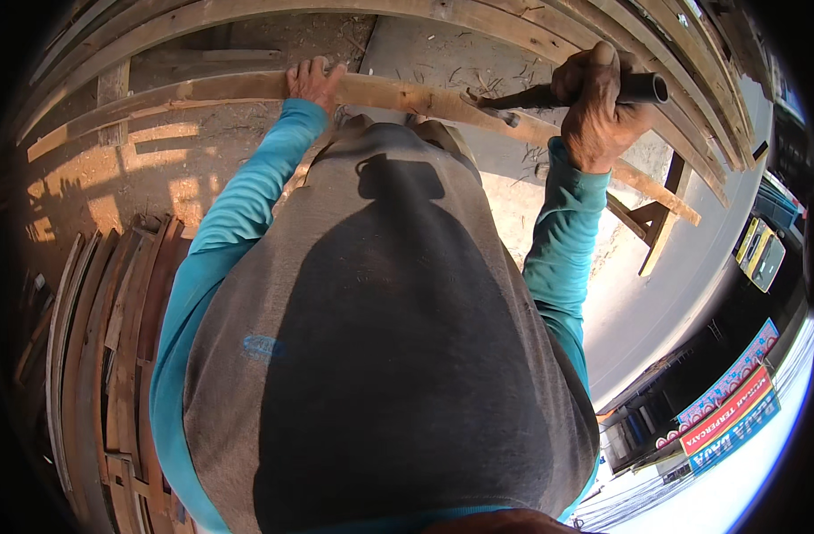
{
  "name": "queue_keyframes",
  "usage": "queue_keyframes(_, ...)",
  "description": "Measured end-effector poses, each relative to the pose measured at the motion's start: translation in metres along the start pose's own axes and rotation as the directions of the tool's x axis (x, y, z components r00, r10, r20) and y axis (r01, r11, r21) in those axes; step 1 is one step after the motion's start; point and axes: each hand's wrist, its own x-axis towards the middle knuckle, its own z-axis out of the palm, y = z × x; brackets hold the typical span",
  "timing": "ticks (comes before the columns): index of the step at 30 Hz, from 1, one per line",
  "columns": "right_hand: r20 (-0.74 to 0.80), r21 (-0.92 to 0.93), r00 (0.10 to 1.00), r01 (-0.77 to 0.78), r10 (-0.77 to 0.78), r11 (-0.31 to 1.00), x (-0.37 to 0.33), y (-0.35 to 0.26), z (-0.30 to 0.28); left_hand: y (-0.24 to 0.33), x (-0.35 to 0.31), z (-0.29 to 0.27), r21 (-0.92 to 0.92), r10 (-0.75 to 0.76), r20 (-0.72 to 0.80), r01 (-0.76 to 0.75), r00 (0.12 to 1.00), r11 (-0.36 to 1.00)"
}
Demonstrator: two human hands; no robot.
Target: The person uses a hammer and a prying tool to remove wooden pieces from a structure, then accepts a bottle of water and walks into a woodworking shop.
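Note:
A long, narrow wooden plank [389, 92] runs across in front of me, bending with the lens. My left hand [314, 86] grips it left of centre, its fingers curled over the far edge. In my right hand [603, 107] is a claw hammer [536, 96], the fingers wrapped around its dark handle. The hammer's metal head is over the plank, to the right of my left hand. Whether it touches the wood I cannot tell. No nail can be made out there.
More long boards [336, 7] lie beyond the plank, curving down to the right. A wooden trestle leg [663, 227] stands under the right end. Stacked timber [113, 356] fills the lower left. Wood shavings litter the ground. A yellow vehicle [763, 254] and signs are far right.

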Motion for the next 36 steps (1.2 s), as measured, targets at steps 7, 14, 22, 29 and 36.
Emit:
queue_keyframes(7,0.361,-0.324,0.931,0.177,-0.052,0.929,-0.012,0.047,0.074,0.009,0.011,-0.030,-0.058,-0.019,0.285,0.037,0.958,0.998)
queue_keyframes(14,0.434,-0.231,0.900,0.077,0.032,0.970,-0.009,0.028,0.127,0.003,0.012,-0.010,-0.096,-0.079,0.314,0.114,0.946,0.989)
queue_keyframes(22,0.260,0.206,0.929,-0.319,0.262,0.925,0.028,0.051,0.035,0.003,0.026,-0.005,-0.090,0.018,0.288,0.009,0.958,0.996)
queue_keyframes(29,0.039,0.195,0.980,-0.198,0.194,0.961,0.027,0.057,0.011,-0.005,0.008,0.017,-0.110,-0.017,0.049,0.022,0.999,0.994)
queue_keyframes(36,0.077,-0.096,0.996,0.044,-0.037,0.994,0.001,0.044,0.050,-0.004,0.015,0.000,-0.077,0.002,0.101,0.006,0.995,0.997)
